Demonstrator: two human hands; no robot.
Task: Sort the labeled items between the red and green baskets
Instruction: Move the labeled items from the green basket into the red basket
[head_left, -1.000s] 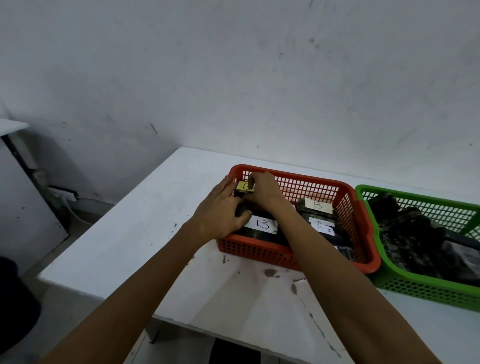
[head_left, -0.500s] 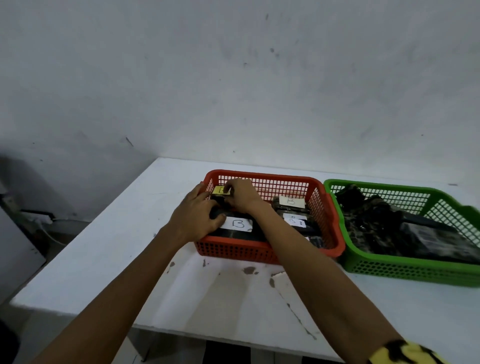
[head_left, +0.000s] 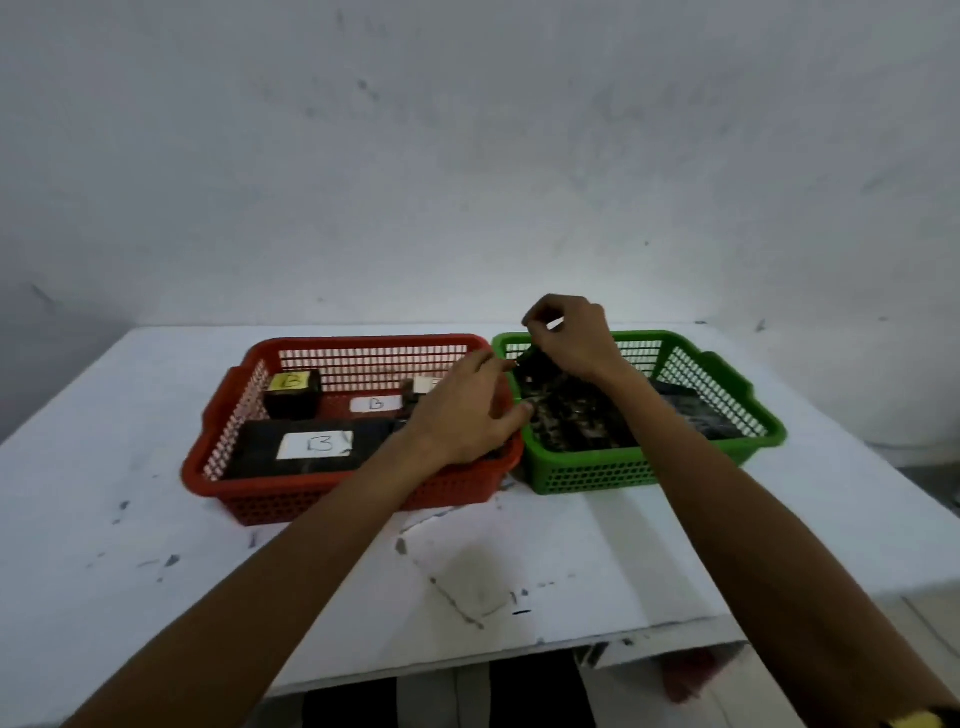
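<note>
The red basket (head_left: 228, 415) stands on the left and holds dark items with labels marked B: a small black box with a yellow label (head_left: 291, 397), a flat black item with a white label (head_left: 311, 447), and further white labels behind. To its right stands the green basket (head_left: 597, 475), holding several dark items (head_left: 576, 421). My right hand (head_left: 571, 338) is over the green basket's back left corner, fingers curled on a dark item (head_left: 535, 364). My left hand (head_left: 462, 410) hovers over the red basket's right end, its fingers spread and reaching the green basket's left rim.
Both baskets sit side by side on a white, scuffed table (head_left: 130, 519) against a grey wall. The table's front edge runs just below my forearms, with floor visible under it.
Both hands have left the yellow-labelled box in the red basket's left end and moved right to the green basket. The camera view has swung right too.
</note>
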